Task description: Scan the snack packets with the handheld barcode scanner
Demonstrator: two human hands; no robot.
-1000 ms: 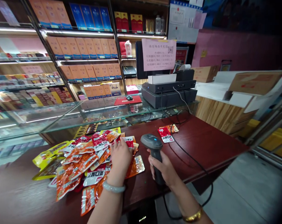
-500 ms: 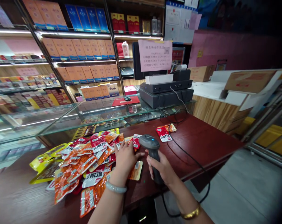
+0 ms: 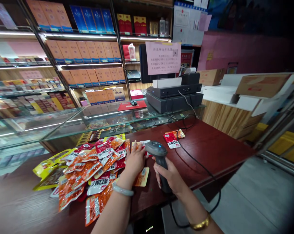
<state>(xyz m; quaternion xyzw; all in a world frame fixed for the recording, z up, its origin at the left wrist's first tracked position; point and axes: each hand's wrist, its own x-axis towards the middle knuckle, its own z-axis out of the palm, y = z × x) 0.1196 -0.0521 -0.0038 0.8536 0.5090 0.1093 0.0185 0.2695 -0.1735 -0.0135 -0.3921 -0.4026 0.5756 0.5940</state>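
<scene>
I see the red-and-white snack packet shifted rightward, which puts it just beside the barcode scanner, at the left hand, fingers loosely spread, any pinch impossible to tell, while the right hand wraps the scanner's handle above the dark-red table.

The pink sign fixed to the dark monitor is headed 游乐场办卡充值, with lines below that include 充值200元/15次 and 充值500元/60次, and a QR code stands near its upper right corner. Large dark characters beginning 爽口 show on a red-and-white packet in the pile and on another red-and-white packet lying apart on the surface. Lettering on the orange boxes is too small to read.
</scene>
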